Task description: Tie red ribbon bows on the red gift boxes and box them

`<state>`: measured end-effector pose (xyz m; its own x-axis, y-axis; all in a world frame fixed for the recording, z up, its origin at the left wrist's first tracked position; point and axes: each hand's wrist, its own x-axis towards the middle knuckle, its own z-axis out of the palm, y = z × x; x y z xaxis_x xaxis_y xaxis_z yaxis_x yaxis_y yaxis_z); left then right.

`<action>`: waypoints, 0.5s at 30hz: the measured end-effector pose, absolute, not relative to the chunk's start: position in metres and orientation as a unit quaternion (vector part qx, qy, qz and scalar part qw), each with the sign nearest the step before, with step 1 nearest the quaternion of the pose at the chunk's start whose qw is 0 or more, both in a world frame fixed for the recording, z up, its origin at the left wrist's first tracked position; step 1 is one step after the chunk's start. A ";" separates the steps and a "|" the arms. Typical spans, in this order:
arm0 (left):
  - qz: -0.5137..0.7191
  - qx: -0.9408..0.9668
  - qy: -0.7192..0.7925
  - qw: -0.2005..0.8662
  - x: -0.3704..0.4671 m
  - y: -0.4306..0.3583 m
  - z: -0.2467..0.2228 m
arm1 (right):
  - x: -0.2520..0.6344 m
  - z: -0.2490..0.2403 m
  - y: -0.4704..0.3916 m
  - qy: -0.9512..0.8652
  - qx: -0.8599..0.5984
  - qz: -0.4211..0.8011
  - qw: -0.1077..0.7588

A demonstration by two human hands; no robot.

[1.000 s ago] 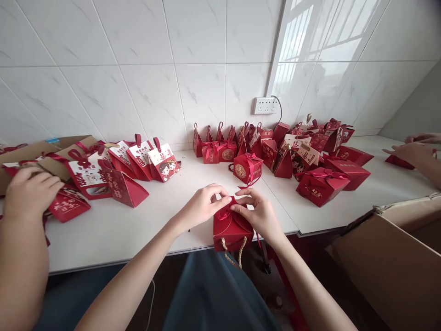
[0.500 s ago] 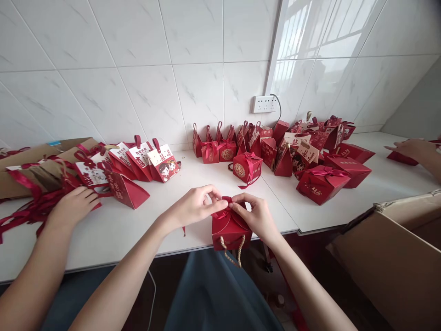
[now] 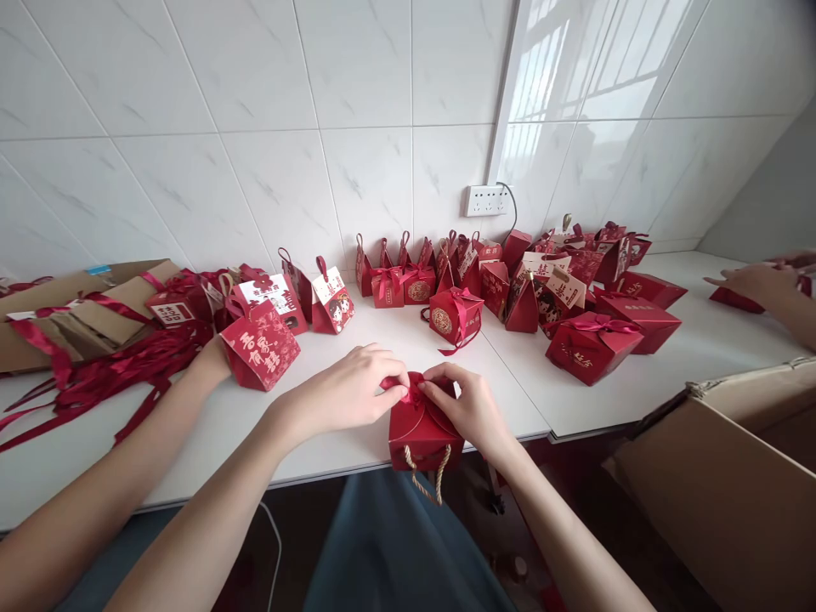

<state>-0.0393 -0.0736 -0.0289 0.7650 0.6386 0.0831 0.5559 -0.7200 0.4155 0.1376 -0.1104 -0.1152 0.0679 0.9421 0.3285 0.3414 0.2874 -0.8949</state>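
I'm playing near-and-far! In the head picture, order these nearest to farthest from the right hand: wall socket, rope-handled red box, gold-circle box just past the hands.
From the right hand:
1. Rope-handled red box: just below, leftward.
2. Gold-circle box: straight ahead.
3. Wall socket: high at the back.

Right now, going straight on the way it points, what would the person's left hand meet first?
Probably the right hand, just past the ribbon that the left hand holds, though depth is unclear.
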 end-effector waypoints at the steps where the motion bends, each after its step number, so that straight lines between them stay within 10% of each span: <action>1: 0.110 0.926 0.316 0.174 -0.037 -0.073 -0.026 | 0.137 -0.115 -0.110 -0.620 -0.519 0.289 0.513; 15: 0.054 0.937 0.340 0.055 -0.033 -0.075 -0.010 | 0.136 -0.119 -0.108 -0.631 -0.520 0.264 0.512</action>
<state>-0.0332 -0.0750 -0.0097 0.7628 0.6435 0.0634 0.6318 -0.7626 0.1388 0.1361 -0.1080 -0.1190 0.0652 0.9263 0.3711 0.3865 0.3194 -0.8652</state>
